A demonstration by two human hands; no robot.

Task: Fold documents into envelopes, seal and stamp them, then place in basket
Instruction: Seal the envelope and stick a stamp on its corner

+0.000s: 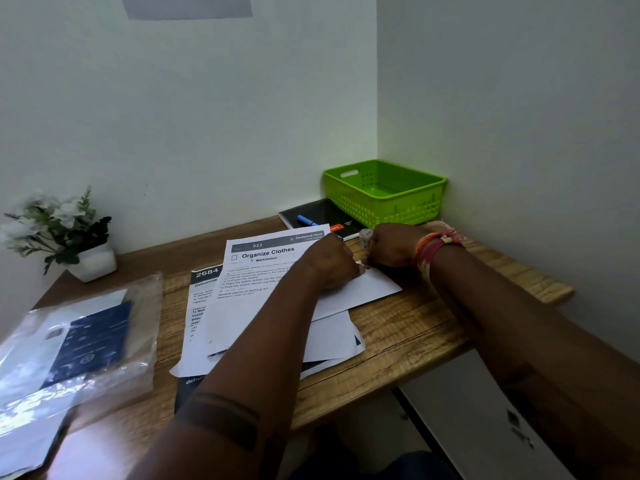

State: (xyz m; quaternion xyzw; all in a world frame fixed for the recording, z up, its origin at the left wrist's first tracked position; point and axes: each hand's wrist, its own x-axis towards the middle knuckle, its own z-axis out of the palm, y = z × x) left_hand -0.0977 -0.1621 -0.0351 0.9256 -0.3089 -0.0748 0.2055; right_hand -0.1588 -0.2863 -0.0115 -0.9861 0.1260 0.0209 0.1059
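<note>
Person seated at a wooden surface (pixel 398 327) set into a room corner. Both forearms reach forward over it.

Left hand (pixel 332 263): fingers curled down, pressing on the near-left part of a white envelope (pixel 367 289); whether it pinches the paper cannot be told from here. Right hand (pixel 391 245): clenched around a small pale cylindrical object (pixel 366 234), possibly a glue stick, held just above the envelope's far edge. Thread bands on the right wrist.

Envelope lies flat near the middle of the surface, on top of a loose stack of printed documents (pixel 256 271); top sheet reads "Organize Clothes".

Green basket (pixel 384 192) stands in the far right corner, against both walls, partly on a black notebook (pixel 322 216) with a blue pen (pixel 306 220) lying on it. Nothing visible inside the basket.

Far left: small potted plant (pixel 65 233). Near left: clear plastic bag (pixel 79 341) holding dark blue and white printed matter.
</note>
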